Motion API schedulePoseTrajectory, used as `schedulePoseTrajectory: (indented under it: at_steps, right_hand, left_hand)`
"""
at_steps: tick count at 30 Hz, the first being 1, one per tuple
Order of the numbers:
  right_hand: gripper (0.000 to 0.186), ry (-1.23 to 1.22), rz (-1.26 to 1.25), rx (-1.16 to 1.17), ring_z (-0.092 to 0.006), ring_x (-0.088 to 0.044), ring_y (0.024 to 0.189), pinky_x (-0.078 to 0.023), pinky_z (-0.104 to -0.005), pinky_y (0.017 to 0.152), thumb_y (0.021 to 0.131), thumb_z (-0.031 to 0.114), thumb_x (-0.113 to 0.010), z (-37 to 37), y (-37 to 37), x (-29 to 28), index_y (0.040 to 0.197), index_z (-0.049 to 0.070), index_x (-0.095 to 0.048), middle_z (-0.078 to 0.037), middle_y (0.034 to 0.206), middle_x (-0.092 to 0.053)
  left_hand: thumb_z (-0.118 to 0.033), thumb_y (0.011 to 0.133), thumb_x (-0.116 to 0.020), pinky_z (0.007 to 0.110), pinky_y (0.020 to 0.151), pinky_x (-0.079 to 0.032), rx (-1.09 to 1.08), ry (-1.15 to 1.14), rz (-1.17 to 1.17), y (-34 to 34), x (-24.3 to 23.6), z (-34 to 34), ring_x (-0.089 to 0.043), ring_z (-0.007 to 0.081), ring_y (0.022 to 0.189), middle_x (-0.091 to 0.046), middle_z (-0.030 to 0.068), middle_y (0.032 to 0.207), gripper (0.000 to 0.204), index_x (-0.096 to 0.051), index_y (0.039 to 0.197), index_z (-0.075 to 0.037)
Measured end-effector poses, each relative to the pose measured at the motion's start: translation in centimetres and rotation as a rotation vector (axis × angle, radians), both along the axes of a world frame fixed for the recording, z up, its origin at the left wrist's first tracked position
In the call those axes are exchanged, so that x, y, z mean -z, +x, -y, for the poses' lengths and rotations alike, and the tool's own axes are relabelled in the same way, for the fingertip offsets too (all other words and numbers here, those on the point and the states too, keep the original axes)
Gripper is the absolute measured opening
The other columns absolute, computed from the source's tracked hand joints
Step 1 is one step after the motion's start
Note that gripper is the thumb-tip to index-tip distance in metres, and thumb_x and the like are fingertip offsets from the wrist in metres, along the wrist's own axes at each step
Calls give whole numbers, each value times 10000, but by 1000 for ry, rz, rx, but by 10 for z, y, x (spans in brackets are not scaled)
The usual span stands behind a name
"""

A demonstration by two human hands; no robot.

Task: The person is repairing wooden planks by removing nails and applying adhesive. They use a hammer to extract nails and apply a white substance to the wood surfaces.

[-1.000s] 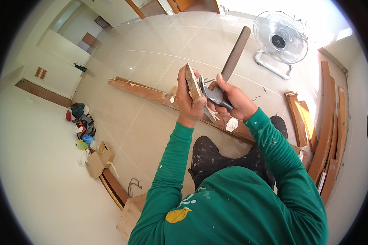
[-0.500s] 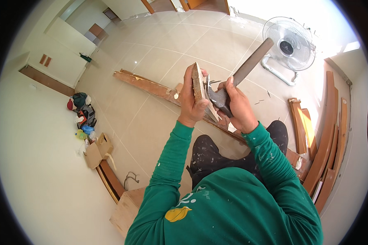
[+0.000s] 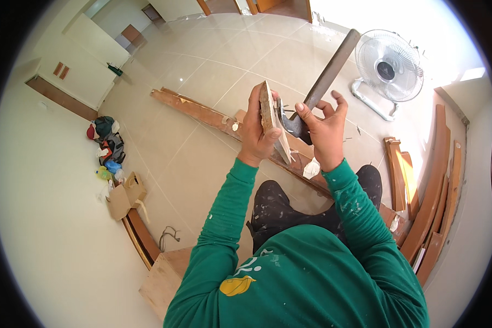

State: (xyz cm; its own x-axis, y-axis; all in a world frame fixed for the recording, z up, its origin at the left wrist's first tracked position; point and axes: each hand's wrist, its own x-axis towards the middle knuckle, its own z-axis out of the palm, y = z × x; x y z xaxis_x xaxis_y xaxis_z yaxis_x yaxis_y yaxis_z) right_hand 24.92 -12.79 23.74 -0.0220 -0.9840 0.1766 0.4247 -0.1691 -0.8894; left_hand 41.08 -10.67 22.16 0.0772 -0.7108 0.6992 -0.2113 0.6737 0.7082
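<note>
In my left hand (image 3: 254, 136) a short, rough-edged piece of wood (image 3: 268, 112) stands on edge, its broken lower end splintered. My right hand (image 3: 328, 134) grips a claw hammer (image 3: 298, 128) close to its head, with the index and middle fingers lifted off. The hammer's dark handle points up and to the right. Its claw sits against the right face of the wood, where a thin nail seems to stick out. Below both hands a long brown board (image 3: 202, 116) lies across the tiled floor, with torn pale patches on it.
A floor fan (image 3: 387, 71) stands at the far right. Brown wooden planks (image 3: 429, 191) lie along the right wall. By the left wall are bags (image 3: 112, 145), a cardboard box (image 3: 127, 194) and more planks. A plywood box (image 3: 166, 276) is near my left elbow.
The hammer's handle has swung more upright. My right hand has shifted its grip, and its fingers have loosened and lifted. My left hand keeps hold of the wood almost in place.
</note>
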Motion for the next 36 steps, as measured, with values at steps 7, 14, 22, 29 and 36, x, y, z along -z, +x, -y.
schedulePoseTrajectory:
  at_steps: [7, 14, 22, 29, 36]
  right_hand:
    - [480, -99, -141, -149, -176, -747, 853, -627, -297, 627, 974, 91, -757, 4, 1, 5, 1417, 36, -579, -120, 1115, -627]
    - [467, 20, -120, -419, -191, -744, 881, -634, -311, 757, 917, -92, -657, 15, -22, -3, 1367, 29, -626, -91, 1046, -649]
    - [353, -650, -1152, 185, -300, -734, 736, -561, -385, 648, 837, 51, -737, 14, -21, -8, 1174, 123, -664, -101, 778, -708]
    - [222, -1107, -1626, 111, -251, -699, 819, -514, -415, 839, 902, 206, -710, 7, -33, -53, 1093, 113, -645, -73, 897, -663]
    - [196, -1360, -1669, -208, -247, -692, 904, -544, -403, 795, 907, 253, -716, 42, -47, -77, 1005, 109, -626, -64, 941, -639]
  left_hand:
    - [-831, 839, -637, 402, 1011, -507, -43, -1, -8, 4, 0, 1, -583, 272, 1206, -555, 187, 1321, 1208, -300, 1583, 59]
    - [-843, 826, -643, 393, 1020, -493, -17, 1, -57, 15, 3, 1, -573, 256, 1204, -558, 170, 1310, 1221, -306, 1579, 59]
    - [-834, 832, -647, 382, 1016, -479, 7, -17, -36, 18, -1, 7, -556, 231, 1193, -563, 144, 1299, 1213, -305, 1579, 59]
    - [-849, 825, -638, 376, 995, -493, -13, -7, -59, 29, 5, 8, -563, 231, 1185, -565, 146, 1283, 1228, -307, 1579, 63]
    - [-837, 810, -666, 418, 1113, -444, 112, 81, -105, 31, 0, 1, -522, 266, 1319, -541, 166, 1393, 1268, -251, 1609, 56]
